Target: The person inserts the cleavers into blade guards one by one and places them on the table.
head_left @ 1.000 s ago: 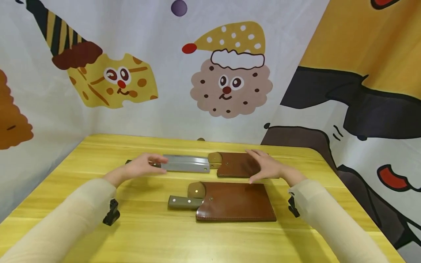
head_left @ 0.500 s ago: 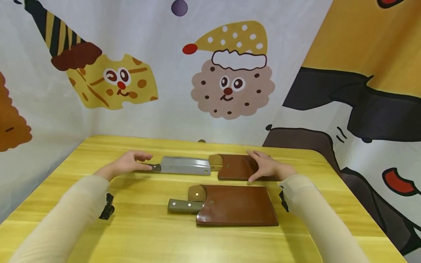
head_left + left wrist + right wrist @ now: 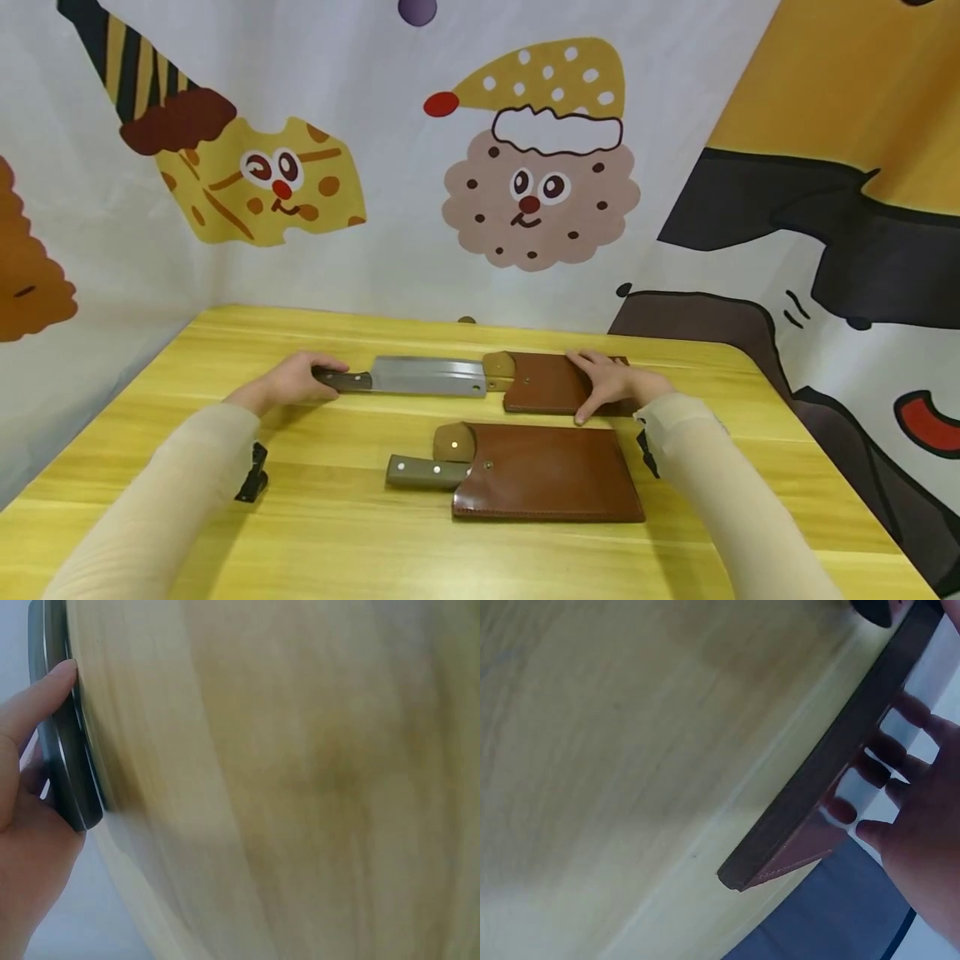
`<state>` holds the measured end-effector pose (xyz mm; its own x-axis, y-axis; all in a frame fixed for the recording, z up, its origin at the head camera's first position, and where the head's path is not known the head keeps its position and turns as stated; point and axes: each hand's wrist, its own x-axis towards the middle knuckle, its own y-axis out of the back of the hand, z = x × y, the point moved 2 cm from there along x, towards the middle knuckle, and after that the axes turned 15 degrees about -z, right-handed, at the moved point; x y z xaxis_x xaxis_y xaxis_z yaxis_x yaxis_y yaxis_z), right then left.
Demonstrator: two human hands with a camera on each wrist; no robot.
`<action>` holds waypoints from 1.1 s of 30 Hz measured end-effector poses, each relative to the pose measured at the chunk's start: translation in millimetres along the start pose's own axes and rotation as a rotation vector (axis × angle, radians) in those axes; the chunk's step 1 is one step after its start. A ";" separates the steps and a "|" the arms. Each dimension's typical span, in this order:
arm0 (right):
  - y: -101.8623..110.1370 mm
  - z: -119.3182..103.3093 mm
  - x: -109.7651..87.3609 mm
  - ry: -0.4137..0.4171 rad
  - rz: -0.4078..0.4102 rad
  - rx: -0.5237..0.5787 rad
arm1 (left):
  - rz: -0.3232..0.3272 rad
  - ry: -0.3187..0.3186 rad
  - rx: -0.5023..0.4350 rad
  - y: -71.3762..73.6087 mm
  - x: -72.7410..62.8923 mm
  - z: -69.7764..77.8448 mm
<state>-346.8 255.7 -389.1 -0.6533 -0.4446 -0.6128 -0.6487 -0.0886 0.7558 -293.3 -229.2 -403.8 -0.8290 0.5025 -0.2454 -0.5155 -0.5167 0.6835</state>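
My left hand (image 3: pixel 292 382) pinches the dark handle of a cleaver (image 3: pixel 427 377), its bare steel blade lying flat on the table. In the left wrist view, the thumb lies along that handle (image 3: pixel 69 750). The blade's front end meets the tan strap of a brown leather sheath (image 3: pixel 543 383). Over this sheath my right hand (image 3: pixel 617 383) is spread, thumb at the near edge and fingers toward the far edge. In the right wrist view, the fingertips show right at the glossy leather. Closer to me lies a second cleaver (image 3: pixel 426 472), olive-handled, its blade hidden inside a larger brown sheath (image 3: pixel 555 475).
The yellow wood-grain table (image 3: pixel 322 533) carries both cleavers and sheaths. Behind it hangs a white cloth (image 3: pixel 397 275) printed with cartoon figures, which also runs along the right side.
My left hand has moved left from above the blade and taken hold of the cleaver's handle. The right hand stays over the far sheath. The view has shifted slightly.
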 end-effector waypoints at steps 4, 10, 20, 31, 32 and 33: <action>0.7 -1.0 1.2 -0.002 -0.010 -0.028 | 0.010 -0.011 0.010 1.0 -1.5 -2.0; 1.1 -4.0 0.4 0.004 -0.006 -0.065 | 0.004 -0.024 -0.003 0.9 -3.2 -3.8; -3.8 -6.1 -0.7 0.020 0.117 -0.102 | 0.034 -0.019 -0.035 3.6 -8.0 3.1; -5.5 -8.3 -22.4 0.047 0.170 -0.097 | 0.050 0.014 -0.076 13.9 -21.2 14.6; -5.0 -8.4 -24.5 0.050 0.172 -0.092 | 0.050 0.018 -0.079 15.1 -22.3 15.3; -4.5 -8.2 -26.6 0.055 0.173 -0.086 | 0.050 0.015 -0.082 16.0 -23.4 16.8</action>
<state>-323.3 260.6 -374.3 -0.7287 -0.5074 -0.4600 -0.4911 -0.0811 0.8673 -278.4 -237.6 -375.5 -0.8570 0.4645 -0.2231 -0.4890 -0.5964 0.6366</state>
